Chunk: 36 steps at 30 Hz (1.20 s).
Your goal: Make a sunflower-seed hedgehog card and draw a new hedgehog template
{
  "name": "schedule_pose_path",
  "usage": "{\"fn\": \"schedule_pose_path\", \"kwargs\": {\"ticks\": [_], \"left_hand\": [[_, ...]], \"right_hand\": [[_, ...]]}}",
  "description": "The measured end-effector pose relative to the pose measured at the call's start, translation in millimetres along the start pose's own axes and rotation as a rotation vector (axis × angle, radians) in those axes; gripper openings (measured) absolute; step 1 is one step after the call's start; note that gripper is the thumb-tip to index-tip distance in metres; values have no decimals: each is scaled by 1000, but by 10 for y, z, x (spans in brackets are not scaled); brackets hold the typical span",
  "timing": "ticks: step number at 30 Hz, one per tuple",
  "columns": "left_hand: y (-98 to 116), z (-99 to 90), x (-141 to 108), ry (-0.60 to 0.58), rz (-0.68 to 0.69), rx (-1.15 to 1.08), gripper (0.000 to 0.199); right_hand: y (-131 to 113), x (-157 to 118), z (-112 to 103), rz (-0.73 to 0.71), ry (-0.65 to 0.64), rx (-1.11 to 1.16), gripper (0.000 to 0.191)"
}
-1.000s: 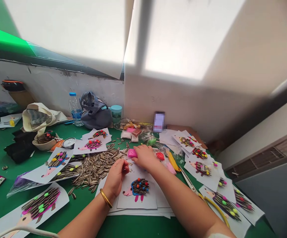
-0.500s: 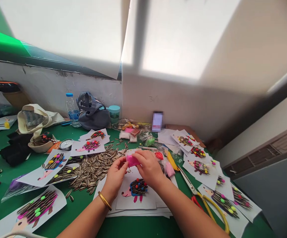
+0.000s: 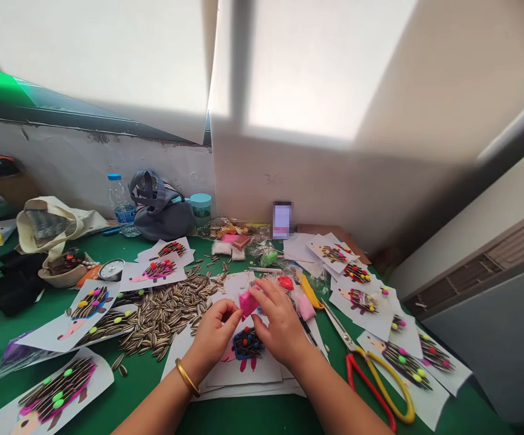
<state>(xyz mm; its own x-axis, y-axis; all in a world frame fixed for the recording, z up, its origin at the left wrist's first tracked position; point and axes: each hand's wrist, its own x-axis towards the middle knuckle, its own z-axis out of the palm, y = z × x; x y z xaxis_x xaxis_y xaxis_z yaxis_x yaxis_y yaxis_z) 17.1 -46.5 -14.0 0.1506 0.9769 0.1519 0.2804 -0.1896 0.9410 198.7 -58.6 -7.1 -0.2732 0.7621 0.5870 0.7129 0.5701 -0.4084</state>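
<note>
Between my hands is a bright pink lump (image 3: pixel 247 303) that looks like modelling clay, above a white sheet. My left hand (image 3: pixel 217 332), with a gold bangle at the wrist, pinches its lower left edge between thumb and forefinger. My right hand (image 3: pixel 281 320) grips it from the upper right with the fingertips, the thumb lower down. Below them, on stacked paper, a hedgehog picture (image 3: pixel 249 343) has dark seed spines, a blue outline, red and blue dots and pink feet. My hands cover part of it.
Sunflower seeds (image 3: pixel 166 314) lie heaped at the left. Finished hedgehog cards (image 3: pixel 364 299) spread along the right, with more at the left. Scissors (image 3: pixel 357 350) with red and yellow handles lie open by my right forearm. Behind stand a phone (image 3: pixel 282 220), a bottle (image 3: pixel 121 208) and a bag (image 3: pixel 165 211).
The pink lump has turned upright and sits slightly lower and to the right. My right fingers have spread apart more. The view has shifted a little to the right.
</note>
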Motion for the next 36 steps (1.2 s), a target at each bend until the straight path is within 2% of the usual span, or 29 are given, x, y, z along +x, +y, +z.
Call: {"fn": "schedule_pose_path", "kwargs": {"ticks": [2,4,8,12,16,20,26,31,36], "left_hand": [[15,5,-15,29,14,-1,28],[35,12,-33,38,28,-19,28],[60,33,-72,-11,38,-98,28],[58,44,-90,-63,34,-161,25],[65,46,-84,-94,64,-134,24],[43,49,-85,-40,115,-47,24],[12,40,-116,-52,221,196,22],[79,53,-154,-77,309,359,20],[125,62,-176,-67,337,360,22]], "right_hand": [[-30,0,-12,11,29,12,50],[-66,2,-21,15,34,97,39],[-108,8,-9,59,-34,367,20],[-90,10,22,127,-87,479,17],[-77,11,12,138,-131,468,13],[-106,23,-42,91,-191,449,10],[-128,23,-63,41,-224,326,15],[-159,1,-11,4,-191,102,13],[-235,0,5,50,-110,209,16]]}}
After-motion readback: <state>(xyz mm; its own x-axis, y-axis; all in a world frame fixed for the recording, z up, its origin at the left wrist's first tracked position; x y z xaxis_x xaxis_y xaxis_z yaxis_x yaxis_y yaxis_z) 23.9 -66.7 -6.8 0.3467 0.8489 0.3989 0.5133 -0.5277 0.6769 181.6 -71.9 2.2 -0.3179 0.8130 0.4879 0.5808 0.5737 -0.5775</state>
